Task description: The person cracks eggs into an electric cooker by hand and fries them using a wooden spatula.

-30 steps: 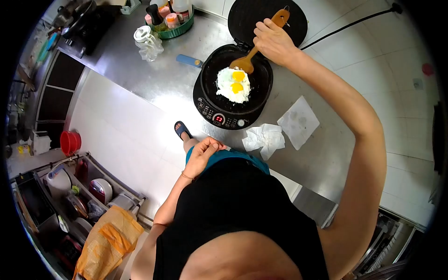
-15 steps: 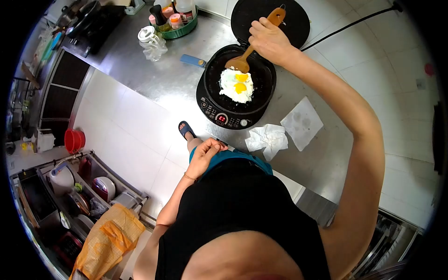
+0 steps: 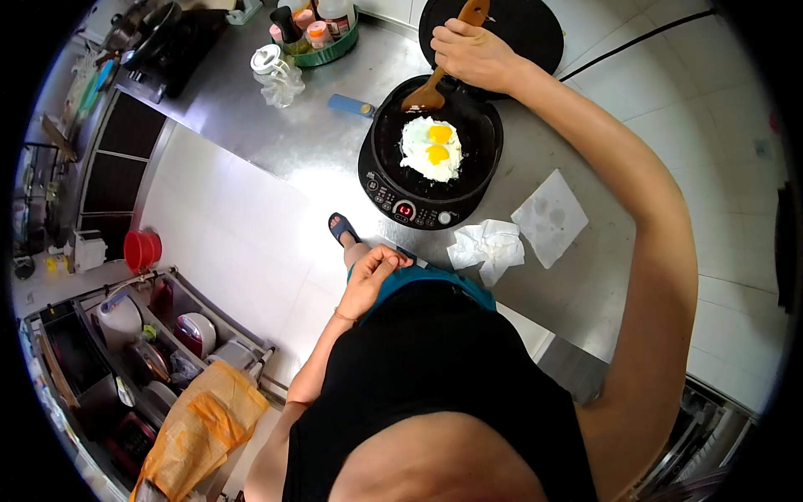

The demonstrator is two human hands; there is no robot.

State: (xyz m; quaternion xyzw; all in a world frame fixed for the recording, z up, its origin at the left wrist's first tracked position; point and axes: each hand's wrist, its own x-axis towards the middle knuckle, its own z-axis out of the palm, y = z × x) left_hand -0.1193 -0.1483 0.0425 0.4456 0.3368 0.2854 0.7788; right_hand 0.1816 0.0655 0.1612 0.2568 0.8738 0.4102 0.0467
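Note:
My right hand [image 3: 473,53] is closed around the handle of a wooden spatula [image 3: 425,98], its blade down in the far left part of a black electric pan [image 3: 481,159]. A fried egg [image 3: 431,149] with two yolks lies in the pan, its white set and the yolks bright yellow. Between the blade and the egg there is a narrow gap. Behind the pan, its round black lid [image 3: 531,38] is swung back, below my right hand. My left hand [image 3: 374,276] rests in front of my waist, fingers curled in and thumb against them, with nothing visible in it.
Crumpled white tissue [image 3: 488,245] and a flat white sheet [image 3: 549,219] lie on the steel counter [image 3: 309,146] at the pan's near right. Left of the pan are a blue-handled object [image 3: 350,105], a lidded jug [image 3: 274,71] and a green tray [image 3: 330,54] of bottles.
The spatula has drawn back from the egg toward the far left of the pan, leaving a gap. My right hand moved slightly away and left with it. My left hand stays put.

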